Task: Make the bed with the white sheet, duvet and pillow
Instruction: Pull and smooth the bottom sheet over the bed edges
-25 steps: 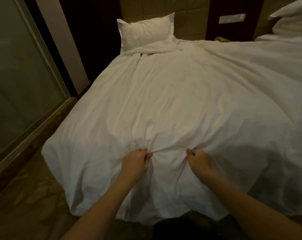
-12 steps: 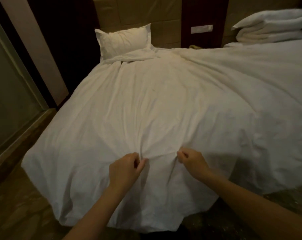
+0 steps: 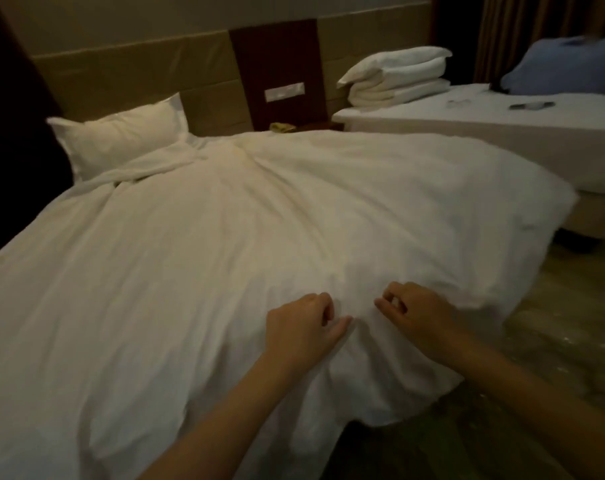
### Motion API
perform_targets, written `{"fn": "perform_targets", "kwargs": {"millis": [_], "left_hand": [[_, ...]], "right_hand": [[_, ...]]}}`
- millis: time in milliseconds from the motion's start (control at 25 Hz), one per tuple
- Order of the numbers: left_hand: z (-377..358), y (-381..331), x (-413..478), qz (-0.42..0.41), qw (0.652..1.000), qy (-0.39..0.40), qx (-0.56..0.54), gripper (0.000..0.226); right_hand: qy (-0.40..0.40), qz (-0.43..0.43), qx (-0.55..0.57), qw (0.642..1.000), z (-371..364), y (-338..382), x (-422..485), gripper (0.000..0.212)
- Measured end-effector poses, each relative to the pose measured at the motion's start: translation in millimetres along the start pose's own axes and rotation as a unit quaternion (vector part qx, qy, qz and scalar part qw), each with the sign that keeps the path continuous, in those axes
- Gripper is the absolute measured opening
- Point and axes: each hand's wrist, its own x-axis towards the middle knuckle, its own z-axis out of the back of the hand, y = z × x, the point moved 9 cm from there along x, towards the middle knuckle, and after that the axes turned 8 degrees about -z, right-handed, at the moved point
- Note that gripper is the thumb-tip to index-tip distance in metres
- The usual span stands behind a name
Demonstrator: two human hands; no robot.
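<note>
A white duvet (image 3: 245, 237) lies spread and wrinkled over the whole bed, its foot end hanging toward the floor. One white pillow (image 3: 121, 140) leans at the head on the left, against the headboard. The sheet is hidden under the duvet. My left hand (image 3: 301, 327) rests on the duvet at the foot edge, fingers loosely curled and thumb lying out on the cloth. My right hand (image 3: 415, 313) sits just beside it, also loosely curled, with no fabric visibly caught in it. A small fold of duvet rises between the two hands.
A second bed (image 3: 502, 133) stands to the right with folded white bedding (image 3: 398, 77) stacked at its head and a blue pillow (image 3: 564, 64) behind. A dark panel (image 3: 280, 81) and a bedside table separate the beds. Patterned floor (image 3: 554, 323) runs along the right.
Both hands gripped bunched duvet at the foot edge before; now the bunching has flattened and the fingers have loosened. The view has swung right, showing the second bed.
</note>
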Motion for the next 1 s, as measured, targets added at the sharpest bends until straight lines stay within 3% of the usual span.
{"fn": "perform_targets", "kwargs": {"millis": [120,280,440,560,640,800,920,1000], "left_hand": [[-26.4,-59.2,92.7,-0.032,0.999,0.031,-0.01,0.038],[-44.9,-119.1,191.3,-0.06,0.997,0.043,-0.036,0.034],[-43.9,-138.8,262.3,-0.109,0.992,0.047,-0.053,0.03],[-45.9,-141.6,304.5,-0.158,0.984,0.019,-0.078,0.029],[-54.0,-159.2,334.9,-0.228,0.967,-0.006,-0.112,0.042],[-88.6,-186.7,390.5,-0.31,0.95,0.008,-0.04,0.085],[-126.2,-181.0,403.3,-0.304,0.943,0.134,-0.02,0.075],[-136.2,-180.4,396.5,-0.32,0.937,0.139,-0.007,0.058]], "right_hand": [[-0.043,-0.048,0.013,0.998,67.4,-77.2,23.3,0.02],[-0.033,-0.122,-0.023,0.992,133.7,-157.6,44.5,0.019],[-0.061,-0.179,0.022,0.982,183.4,-185.9,85.5,0.023],[-0.065,-0.227,-0.004,0.972,199.7,-196.6,109.6,0.042],[-0.06,-0.263,-0.037,0.962,205.1,-204.2,124.3,0.059],[-0.043,-0.355,-0.097,0.929,202.6,-234.0,154.2,0.082],[0.007,-0.351,-0.139,0.926,186.7,-243.8,162.5,0.066],[-0.007,-0.287,-0.124,0.95,177.3,-227.8,162.0,0.047]]}}
